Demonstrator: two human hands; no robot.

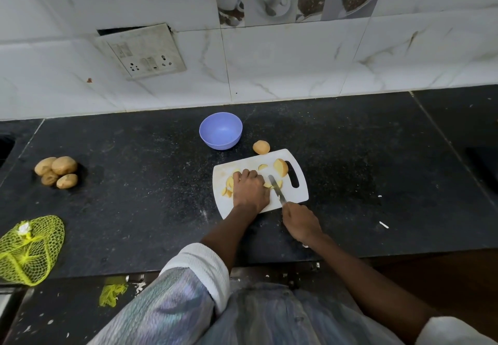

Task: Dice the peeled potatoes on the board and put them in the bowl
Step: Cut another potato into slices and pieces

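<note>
- A yellow net bag [28, 249] lies at the far left, near the front edge of the black surface [134, 210].
- Four brown potatoes with skin on [56, 172] sit in a little pile further back on the left, touching each other.
- A white switch plate [141, 52] is on the tiled wall [296, 69] behind.
- A blue bowl [221, 134] stands near the wall, just behind the board. Nothing shows inside it.
- A white cutting board [293, 199] lies in the middle of the surface, with its handle hole on the right side.
- Cut potato pieces [228, 187] lie on the left part of the board, just beside the left hand.
- The left hand [250, 189] is pressed down on the board with the fingers curled over some potato. What is under it is hidden.
- A small slice [262, 167] lies further back on the board.
- A whole peeled potato [261, 147] sits on the surface, off the board, right at its back edge.
- A knife [277, 189] has its blade on the board, just to the right of the left hand, lying over some small pieces.
- A big potato chunk [281, 167] rests on the board beside the handle hole.
- The right hand [301, 223] is closed tight around the knife handle, near the front edge of the board.
</note>
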